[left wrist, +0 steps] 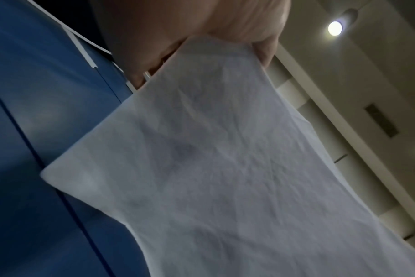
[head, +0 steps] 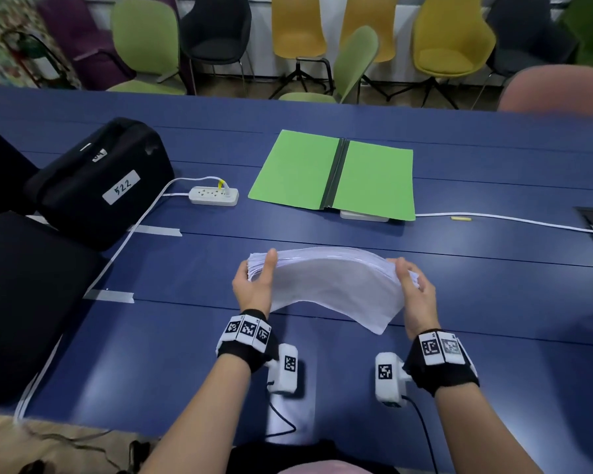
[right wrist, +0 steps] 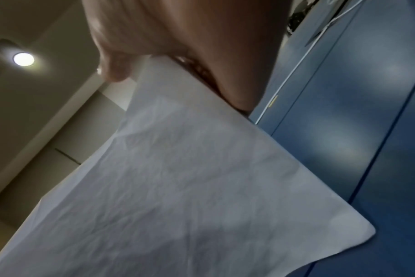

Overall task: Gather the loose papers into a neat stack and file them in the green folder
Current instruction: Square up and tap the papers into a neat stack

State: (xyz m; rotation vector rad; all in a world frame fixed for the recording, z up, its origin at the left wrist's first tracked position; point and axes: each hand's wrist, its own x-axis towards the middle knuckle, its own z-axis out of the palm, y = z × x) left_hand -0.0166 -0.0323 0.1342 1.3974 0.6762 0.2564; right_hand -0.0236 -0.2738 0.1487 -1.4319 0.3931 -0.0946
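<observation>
Left hand [head: 254,285] and right hand [head: 416,290] each pinch 1 end of the papers [head: 329,285], thumbs on top, bowing them above the table [head: 459,302], palms facing inward.

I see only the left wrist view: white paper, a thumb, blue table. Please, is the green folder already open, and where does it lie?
Observer: Yes, the green folder lies open and flat on the table, beyond the paper stack.
Operator: Does the other hand hold the paper too?
Observer: Yes. The right hand grips the right end, the left hand the left end; the stack arches up between them.
Operator: Is something under the folder?
Observer: A white block sticks out under its near edge; I cannot tell what it is.
</observation>
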